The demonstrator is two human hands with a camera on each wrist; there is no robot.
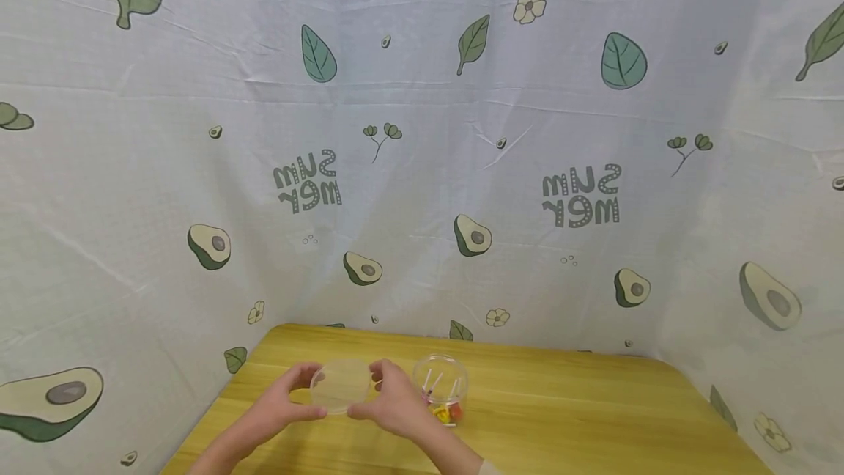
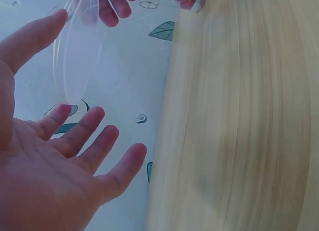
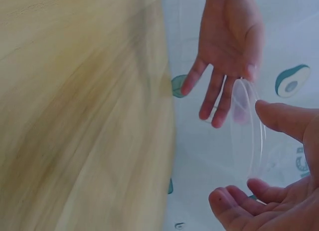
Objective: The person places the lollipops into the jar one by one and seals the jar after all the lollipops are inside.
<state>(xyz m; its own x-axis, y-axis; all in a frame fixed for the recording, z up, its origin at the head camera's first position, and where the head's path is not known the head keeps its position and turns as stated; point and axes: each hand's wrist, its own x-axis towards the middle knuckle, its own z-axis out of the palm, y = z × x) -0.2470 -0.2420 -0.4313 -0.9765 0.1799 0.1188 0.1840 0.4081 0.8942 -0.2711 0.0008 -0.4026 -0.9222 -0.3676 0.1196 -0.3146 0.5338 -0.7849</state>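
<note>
A round, clear plastic lid is held up above the table between both hands. The left hand holds its left edge between thumb and index fingertip, the other fingers spread apart in the left wrist view. On the opposite edge, the right hand pinches the lid with thumb and forefinger. Just right of that hand stands a clear round tub with several lollipops inside, white sticks pointing up. The right forearm lies near the tub's lower left side.
A yellowish wood-grain table extends to the right of the tub. Behind and at both sides hangs a white cloth printed with leaves, flowers and avocados, meeting the table's far edge.
</note>
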